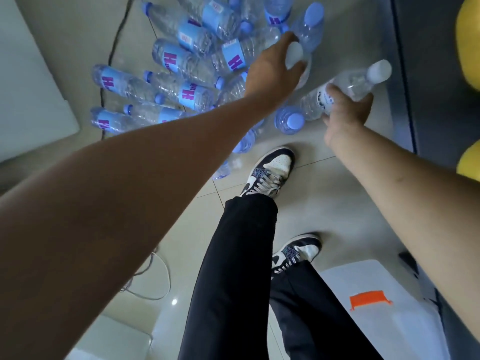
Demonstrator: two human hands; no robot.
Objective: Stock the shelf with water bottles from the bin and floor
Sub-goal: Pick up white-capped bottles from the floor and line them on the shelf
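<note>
Water bottles [187, 94] are lying heaped on the floor [324, 203], toward its far edge. The pickup step is under way, I judge: the left hand [272, 71] is curling round the neck of a white-capped bottle [294, 57], and the right hand [345, 110] is gripping the body of a tilted bottle [353, 81]. Next, both are needing a clean lift past their neighbours. The bottles are clear, ribbed, thin plastic, mostly with blue caps and labels; being round, they are likely to roll on glossy tiles.
</note>
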